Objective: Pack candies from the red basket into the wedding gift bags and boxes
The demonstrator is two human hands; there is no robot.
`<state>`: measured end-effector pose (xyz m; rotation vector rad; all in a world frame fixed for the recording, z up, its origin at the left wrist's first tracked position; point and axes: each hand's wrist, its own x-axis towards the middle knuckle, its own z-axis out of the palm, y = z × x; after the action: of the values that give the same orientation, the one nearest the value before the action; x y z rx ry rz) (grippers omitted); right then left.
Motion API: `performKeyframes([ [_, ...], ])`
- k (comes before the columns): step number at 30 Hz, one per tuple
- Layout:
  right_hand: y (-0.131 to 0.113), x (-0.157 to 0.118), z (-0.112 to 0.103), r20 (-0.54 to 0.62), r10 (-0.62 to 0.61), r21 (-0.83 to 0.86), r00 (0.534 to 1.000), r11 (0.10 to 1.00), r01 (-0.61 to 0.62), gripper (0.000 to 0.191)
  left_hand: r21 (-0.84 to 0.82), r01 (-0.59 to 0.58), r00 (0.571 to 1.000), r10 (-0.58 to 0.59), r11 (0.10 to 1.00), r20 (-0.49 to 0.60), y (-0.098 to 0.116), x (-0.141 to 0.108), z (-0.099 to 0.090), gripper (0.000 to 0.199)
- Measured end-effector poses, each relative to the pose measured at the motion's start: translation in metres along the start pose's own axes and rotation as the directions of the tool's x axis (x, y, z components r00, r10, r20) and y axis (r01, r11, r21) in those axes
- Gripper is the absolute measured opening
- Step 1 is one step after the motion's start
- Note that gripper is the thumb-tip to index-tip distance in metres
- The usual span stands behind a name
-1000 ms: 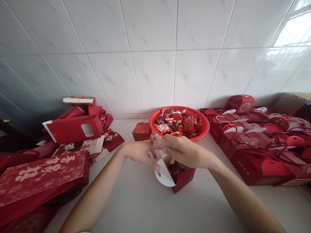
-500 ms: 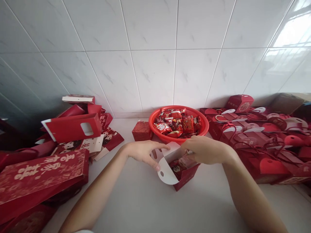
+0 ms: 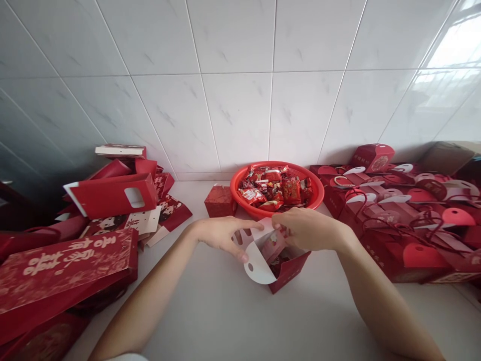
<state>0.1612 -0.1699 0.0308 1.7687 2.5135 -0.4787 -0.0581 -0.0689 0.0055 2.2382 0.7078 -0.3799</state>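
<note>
An open red gift box (image 3: 288, 275) with white-lined flaps stands on the table in front of me. My left hand (image 3: 222, 236) grips its left side, thumb against the rounded white flap (image 3: 258, 266) and fingers at the back flap. Over the box opening, my right hand (image 3: 306, 228) pinches a small pink packet (image 3: 274, 245), its fingertips partly hidden behind it. Dark red contents lie beneath the packet, only partly visible. Just behind the box is a red plastic basket (image 3: 236, 198) holding several red-wrapped sweets (image 3: 291, 191).
A small closed red box (image 3: 220, 200) stands left of the basket. Flattened and part-folded red cartons (image 3: 112, 198) pile up at left, with a large red box (image 3: 71, 273) nearer me. Rows of red gift boxes (image 3: 394, 250) with cord handles fill the right. A tiled wall (image 3: 236, 115) rises behind.
My right hand has shifted left over the box, bringing the pink packet toward the box's left side. The left hand keeps its grip on the flaps.
</note>
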Motion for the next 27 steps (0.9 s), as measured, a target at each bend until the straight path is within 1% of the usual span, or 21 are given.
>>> performKeyframes([
  [3, 0.007, -0.003, -0.002, -0.019, 0.024, -0.028, 1.0, 0.999, -0.024, 0.017, -0.004, -0.004, 1.0, 0.004, 1.0, -0.003, -0.001, 0.0, 0.001, 0.098],
  [5, 0.009, -0.004, -0.004, -0.048, 0.01, -0.032, 0.999, 0.999, -0.012, 0.017, -0.003, -0.011, 1.0, 0.011, 1.0, -0.004, -0.001, 0.0, 0.001, 0.098],
  [7, 0.007, -0.003, -0.003, -0.049, -0.02, -0.061, 0.999, 0.998, 0.017, 0.013, 0.006, -0.02, 1.0, 0.02, 1.0, -0.01, -0.002, 0.0, 0.002, 0.099],
  [8, 0.005, -0.001, -0.002, -0.032, -0.03, -0.089, 0.999, 0.996, 0.027, 0.012, 0.014, -0.021, 1.0, 0.022, 1.0, -0.014, -0.002, 0.0, 0.002, 0.099],
  [12, -0.005, 0.006, 0.005, 0.092, -0.022, -0.226, 0.996, 0.973, 0.042, 0.019, 0.041, -0.016, 1.0, 0.017, 0.999, -0.022, 0.0, -0.001, 0.002, 0.098],
  [15, -0.009, 0.009, 0.007, 0.137, -0.018, -0.254, 0.99, 0.966, 0.052, 0.017, 0.069, -0.057, 0.997, 0.06, 0.996, -0.048, 0.003, -0.003, 0.002, 0.094],
  [18, -0.006, 0.008, 0.006, 0.097, 0.014, -0.256, 0.995, 0.967, 0.011, 0.017, 0.108, -0.098, 0.99, 0.108, 0.989, -0.089, 0.008, -0.007, 0.003, 0.088],
  [23, 0.008, -0.002, -0.006, 0.045, 0.057, -0.208, 0.997, 0.977, -0.047, 0.016, 0.142, -0.106, 0.973, 0.131, 0.984, -0.188, 0.019, -0.014, 0.009, 0.078],
  [27, 0.017, -0.014, -0.018, 0.005, 0.139, -0.116, 0.99, 0.984, -0.137, 0.008, 0.177, -0.099, 0.97, 0.135, 0.979, -0.202, 0.028, -0.019, 0.016, 0.073],
])
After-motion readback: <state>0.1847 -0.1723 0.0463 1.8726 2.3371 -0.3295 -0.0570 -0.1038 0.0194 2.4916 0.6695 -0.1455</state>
